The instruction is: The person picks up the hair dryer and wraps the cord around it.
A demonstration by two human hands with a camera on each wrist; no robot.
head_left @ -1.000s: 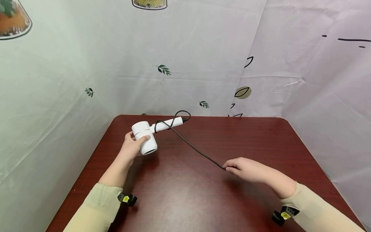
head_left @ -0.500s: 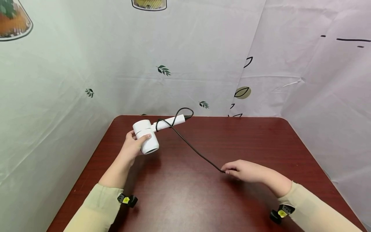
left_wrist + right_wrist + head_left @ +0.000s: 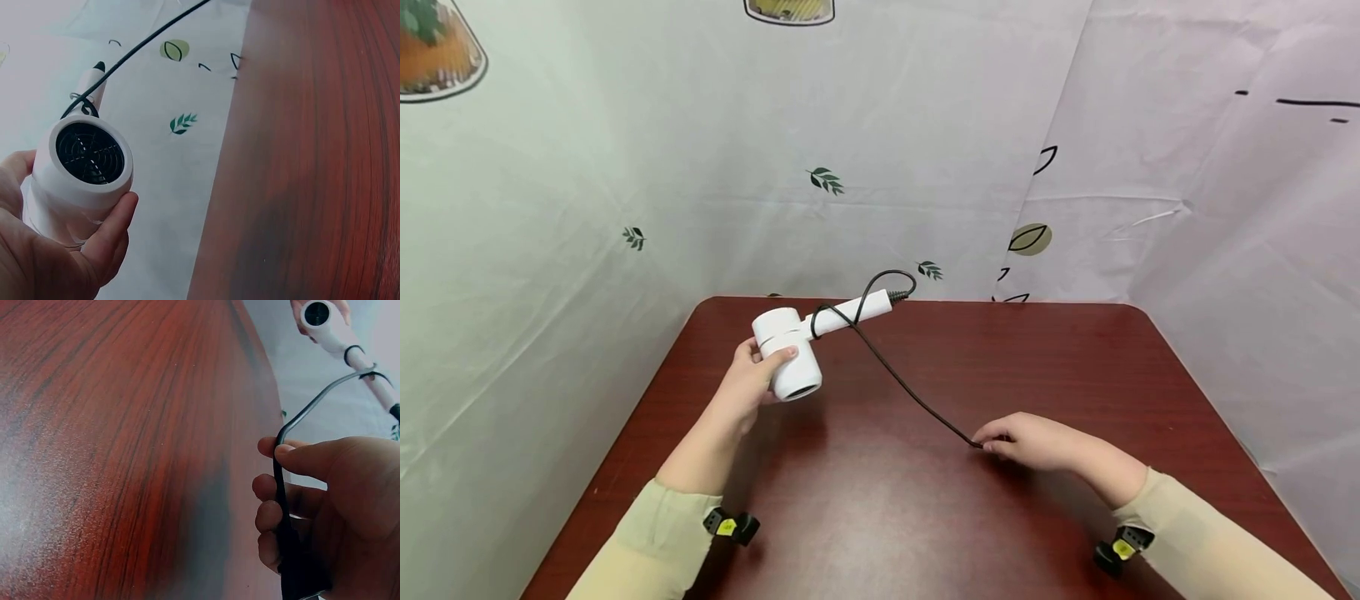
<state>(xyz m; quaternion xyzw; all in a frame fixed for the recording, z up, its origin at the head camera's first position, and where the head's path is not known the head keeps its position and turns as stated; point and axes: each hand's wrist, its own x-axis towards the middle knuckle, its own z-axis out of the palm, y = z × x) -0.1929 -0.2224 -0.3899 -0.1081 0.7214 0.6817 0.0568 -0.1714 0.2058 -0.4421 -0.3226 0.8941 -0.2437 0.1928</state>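
Observation:
A white hair dryer (image 3: 795, 364) is held above the left part of the table by my left hand (image 3: 747, 385), which grips its round barrel. In the left wrist view the dark grille (image 3: 90, 153) at one barrel end faces the camera. The handle points to the back right, and the black cord (image 3: 887, 367) winds around it, with a loop at its far end. My right hand (image 3: 1037, 442) pinches the cord between thumb and index finger. In the right wrist view the other fingers curl around the cord's end, where a black plug (image 3: 300, 572) shows by the palm.
The dark red wooden table (image 3: 880, 517) lies beneath both hands. Pale printed cloth (image 3: 880, 150) hangs behind it and along both sides. A black strap-on camera (image 3: 732, 525) sits on the left wrist and another camera (image 3: 1122, 550) on the right.
My left hand has moved the hair dryer slightly right, its handle end rising. My right hand has shifted a little left and toward me, and the cord hangs in a deeper curve.

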